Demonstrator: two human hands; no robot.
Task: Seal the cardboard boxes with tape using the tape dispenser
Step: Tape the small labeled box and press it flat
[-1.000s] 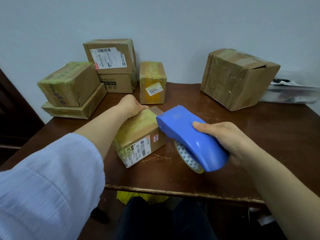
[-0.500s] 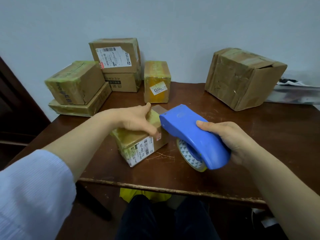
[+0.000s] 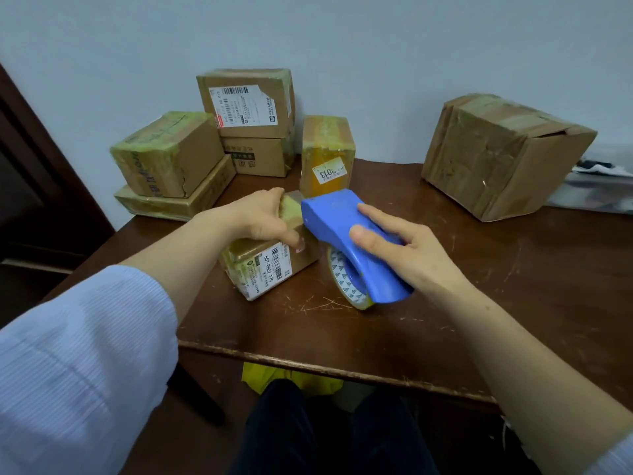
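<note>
Our left hand [image 3: 260, 217] grips the small labelled cardboard box [image 3: 267, 272] near the middle of the tabletop [image 3: 513, 286], with the fingers curled over its far top edge. Our right hand [image 3: 411, 255] grasps the blue tape dispenser [image 3: 335, 217] just right of it. The dispenser's nose meets the box's top right edge and its tape roll [image 3: 344, 281] hangs low. Taped boxes [image 3: 171, 156] stand stacked at the far left, and a large box [image 3: 503, 156] sits far right.

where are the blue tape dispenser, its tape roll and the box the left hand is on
blue tape dispenser [image 3: 329, 217]: head view, blue top shell ahead of the fingers
tape roll [image 3: 343, 282]: head view, printed side face below the shell
small box [image 3: 270, 269]: head view, white barcode label on its front
</note>
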